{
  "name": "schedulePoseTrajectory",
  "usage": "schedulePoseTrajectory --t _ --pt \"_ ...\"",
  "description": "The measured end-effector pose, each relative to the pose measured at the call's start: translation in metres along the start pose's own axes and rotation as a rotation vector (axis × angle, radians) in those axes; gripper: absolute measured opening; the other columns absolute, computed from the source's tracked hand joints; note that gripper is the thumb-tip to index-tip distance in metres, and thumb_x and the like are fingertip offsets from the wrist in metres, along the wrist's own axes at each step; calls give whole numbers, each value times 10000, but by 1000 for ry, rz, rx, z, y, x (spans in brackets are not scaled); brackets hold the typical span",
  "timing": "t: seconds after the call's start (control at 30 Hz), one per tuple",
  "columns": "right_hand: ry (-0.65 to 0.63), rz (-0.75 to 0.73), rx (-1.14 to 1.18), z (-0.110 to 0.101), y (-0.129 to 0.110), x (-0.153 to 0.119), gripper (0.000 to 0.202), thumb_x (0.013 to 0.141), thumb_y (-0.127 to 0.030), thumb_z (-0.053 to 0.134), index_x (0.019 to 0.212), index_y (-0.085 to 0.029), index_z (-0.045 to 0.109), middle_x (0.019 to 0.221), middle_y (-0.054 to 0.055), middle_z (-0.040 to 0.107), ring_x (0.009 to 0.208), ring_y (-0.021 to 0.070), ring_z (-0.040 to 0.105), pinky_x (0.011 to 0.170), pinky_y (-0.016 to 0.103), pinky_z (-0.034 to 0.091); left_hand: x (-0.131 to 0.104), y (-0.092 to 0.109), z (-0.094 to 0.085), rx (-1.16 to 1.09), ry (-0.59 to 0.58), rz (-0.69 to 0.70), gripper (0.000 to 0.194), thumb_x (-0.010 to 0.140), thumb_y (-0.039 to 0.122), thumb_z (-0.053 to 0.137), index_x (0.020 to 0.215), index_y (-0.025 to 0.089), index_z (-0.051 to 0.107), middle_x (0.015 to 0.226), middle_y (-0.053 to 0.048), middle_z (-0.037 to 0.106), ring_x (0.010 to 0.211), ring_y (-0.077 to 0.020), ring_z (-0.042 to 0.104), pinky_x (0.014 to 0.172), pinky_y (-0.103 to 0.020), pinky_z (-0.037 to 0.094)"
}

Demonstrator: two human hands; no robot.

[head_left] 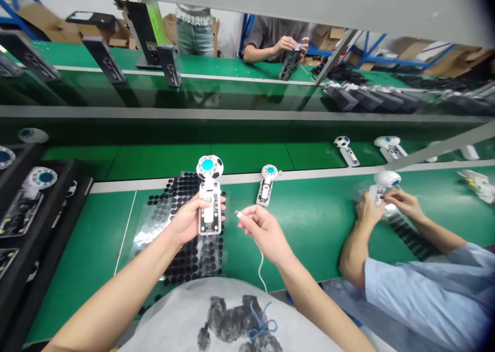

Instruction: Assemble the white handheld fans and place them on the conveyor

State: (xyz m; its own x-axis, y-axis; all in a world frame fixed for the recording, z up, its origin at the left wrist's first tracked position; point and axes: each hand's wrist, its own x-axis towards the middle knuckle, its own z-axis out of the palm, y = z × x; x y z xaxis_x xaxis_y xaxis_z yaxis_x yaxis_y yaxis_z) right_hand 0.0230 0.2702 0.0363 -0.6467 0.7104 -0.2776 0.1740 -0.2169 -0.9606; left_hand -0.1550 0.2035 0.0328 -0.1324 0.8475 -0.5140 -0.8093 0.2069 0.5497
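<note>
My left hand (191, 215) grips a white handheld device (210, 207) with a round, soccer-ball-patterned head and a blue disc in its middle. Its body shows a dark circuit area and a pale rectangular part, and it is held upright with the thumb across its front. To the right, my right hand (266, 230) pinches the plug end of a white cable (261, 269), whose small metal tip points toward the device but stays apart from it. A second similar device (266, 184) lies on the green bench just beyond my right hand.
Clear plastic sheets of black round stickers (174, 243) lie under my left hand. A black tray rack (73, 187) with more devices stands at left. On the right, a co-worker's hands (371, 207) handle another device. Several devices sit on the green belt (247, 156) beyond the bench.
</note>
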Motion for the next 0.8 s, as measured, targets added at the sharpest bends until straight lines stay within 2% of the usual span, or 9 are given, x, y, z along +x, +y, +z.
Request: schedulePoseTrajectory --t 0.07,0.13,0.2,0.43,0.57,0.7,0.8 --pt "-13 -4 24 2 -1 -3 143 774 -320 574 775 -181 538 628 -25 597 531 82 480 533 224 381 -6 -3 0 -17 45 -52 218 818 181 462 993 95 560 807 -92 642 666 -184 618 583 -365 546" --pt "-41 -10 32 6 -2 -5 135 769 -306 580 754 -181 530 618 -26 599 519 78 484 529 222 388 -12 -8 0 -48 52 -96 286 863 320 431 975 100 575 744 -77 635 612 -163 609 543 -325 542" --pt "-72 -16 32 12 -3 -6 126 766 -294 580 741 -183 525 608 -28 595 514 77 488 525 221 395 -17 -14 0 -67 37 -120 333 872 368 409 984 105 580 705 -70 633 588 -150 607 527 -289 537" --pt "-143 -35 4 25 -5 -9 128 762 -299 577 731 -189 521 595 -34 586 543 92 524 526 228 404 -29 -28 -1 31 60 -134 300 856 331 452 982 96 589 689 -77 642 527 -147 603 499 -270 528" --pt "-159 -55 -82 22 -4 -11 125 772 -294 564 725 -186 520 615 -24 603 574 102 547 563 244 410 -32 -28 2 116 113 -34 232 782 292 579 937 120 580 727 -61 638 544 -142 604 507 -268 527" --pt "-148 -36 -107 18 -2 -11 120 772 -282 559 718 -184 517 596 -30 592 563 102 539 574 252 406 -34 -28 3 180 90 -52 224 777 297 585 935 139 564 680 -49 624 534 -153 607 492 -276 526" --pt "-179 -17 -51 18 -2 -12 121 771 -283 559 718 -185 512 591 -35 589 570 103 550 583 253 416 -34 -29 3 185 70 -57 216 788 306 568 923 138 561 728 -59 628 555 -154 611 491 -277 526"
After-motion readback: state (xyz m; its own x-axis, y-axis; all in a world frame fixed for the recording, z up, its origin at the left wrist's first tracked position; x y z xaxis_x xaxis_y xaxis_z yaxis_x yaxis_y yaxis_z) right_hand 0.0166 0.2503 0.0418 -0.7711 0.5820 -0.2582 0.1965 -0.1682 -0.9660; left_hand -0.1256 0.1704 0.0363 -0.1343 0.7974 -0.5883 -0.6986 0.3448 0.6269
